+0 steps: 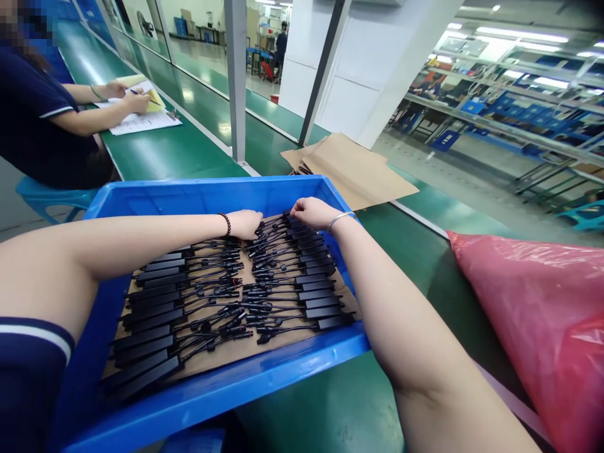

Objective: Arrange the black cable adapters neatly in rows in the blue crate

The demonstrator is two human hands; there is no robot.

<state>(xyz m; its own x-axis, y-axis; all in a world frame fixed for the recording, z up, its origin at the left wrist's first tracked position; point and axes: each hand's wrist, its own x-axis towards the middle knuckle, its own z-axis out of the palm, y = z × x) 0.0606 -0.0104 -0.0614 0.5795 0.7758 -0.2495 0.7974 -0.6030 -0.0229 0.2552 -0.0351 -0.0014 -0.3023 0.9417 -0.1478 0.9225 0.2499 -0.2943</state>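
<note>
A blue plastic bin point(226, 387) holds two rows of black rectangular modules with short cables and plugs. The left-row modules point(153, 324) and right-row modules point(321, 294) lie with their plugs facing the middle. At the bin's far side my left hand point(245, 224), palm down, has its fingers closed at the plug end of a black cable point(270, 222). My right hand point(311, 212) pinches the same black cabled module near the far end of the right row. Its fingers partly hide the module.
Brown cardboard sheets point(358, 167) lie behind the bin on the green work surface point(401, 251). A red plastic bag point(542, 302) rests at the right. Metal posts point(236, 82) rise beyond the bin. At the left, a seated co-worker writes on papers point(141, 119).
</note>
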